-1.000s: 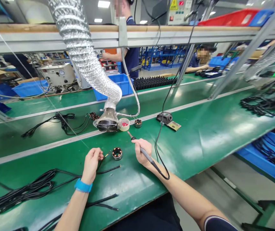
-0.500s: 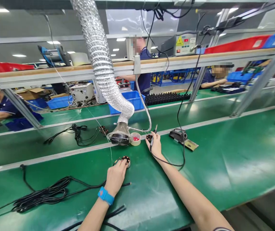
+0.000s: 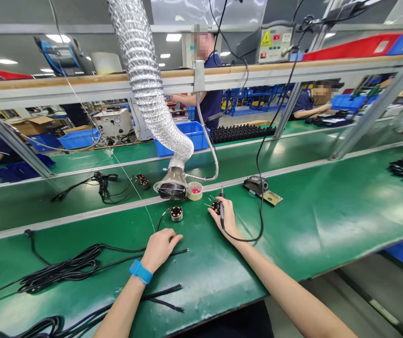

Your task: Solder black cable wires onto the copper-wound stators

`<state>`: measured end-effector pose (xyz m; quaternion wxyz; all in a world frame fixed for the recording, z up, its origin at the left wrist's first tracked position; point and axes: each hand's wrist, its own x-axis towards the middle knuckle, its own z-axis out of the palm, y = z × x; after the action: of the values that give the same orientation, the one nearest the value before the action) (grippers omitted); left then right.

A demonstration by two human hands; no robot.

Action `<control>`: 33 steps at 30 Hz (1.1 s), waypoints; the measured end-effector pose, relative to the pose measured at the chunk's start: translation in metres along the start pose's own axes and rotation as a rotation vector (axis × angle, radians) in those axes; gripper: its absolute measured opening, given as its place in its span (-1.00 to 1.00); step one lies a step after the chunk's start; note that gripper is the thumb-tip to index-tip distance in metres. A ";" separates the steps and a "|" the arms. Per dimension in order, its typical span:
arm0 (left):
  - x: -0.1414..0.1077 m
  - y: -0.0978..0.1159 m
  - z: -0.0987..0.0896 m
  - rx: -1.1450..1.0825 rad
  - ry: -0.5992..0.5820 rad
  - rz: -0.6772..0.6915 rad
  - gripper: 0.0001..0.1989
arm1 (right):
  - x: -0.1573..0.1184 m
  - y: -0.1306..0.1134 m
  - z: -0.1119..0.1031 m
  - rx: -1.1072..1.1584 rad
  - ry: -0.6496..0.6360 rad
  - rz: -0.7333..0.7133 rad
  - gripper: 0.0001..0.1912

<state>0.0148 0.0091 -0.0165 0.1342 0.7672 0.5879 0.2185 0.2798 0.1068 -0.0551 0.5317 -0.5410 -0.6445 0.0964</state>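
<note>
My left hand, with a blue wristband, hovers over the green bench near black cable ends. Its thumb is apart from the curled fingers, and nothing shows in it. Just beyond it stands a round motor coil with copper windings and thin wires at its left side. In my right hand are a soldering iron, tip upward, and a second ring-shaped coil with pale wires sticking out to the left. A small round tub with red contents sits between the two coils, farther back.
A silver duct ends in a fan at the rail. The iron stand lies right of my right hand. Black cable bundles cover the bench's left side. Another coil lies behind the rail. Co-workers sit or stand beyond the shelf.
My left hand has let go of the round coil and drawn back toward me. My right hand has lifted the other coil slightly and shifted it nearer, still with the iron. The view has tilted down.
</note>
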 end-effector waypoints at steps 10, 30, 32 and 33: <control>0.007 0.003 0.005 -0.641 -0.011 -0.228 -0.66 | -0.080 -0.085 0.015 0.278 -0.316 -0.044 -0.45; 0.010 0.003 -0.003 -1.148 -0.075 -0.472 -0.56 | -0.083 -0.093 0.012 0.304 -0.345 -0.052 -0.50; 0.011 0.006 -0.002 -1.189 -0.143 -0.431 -0.58 | -0.083 -0.092 0.013 0.316 -0.355 -0.052 -0.50; 0.011 0.008 -0.001 -1.197 -0.173 -0.411 -0.58 | -0.083 -0.092 0.014 0.321 -0.360 -0.053 -0.50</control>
<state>0.0233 0.0178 -0.0098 0.6256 0.4459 0.4864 0.4162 0.2020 0.0099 -0.0451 0.4897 -0.4067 -0.7192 0.2785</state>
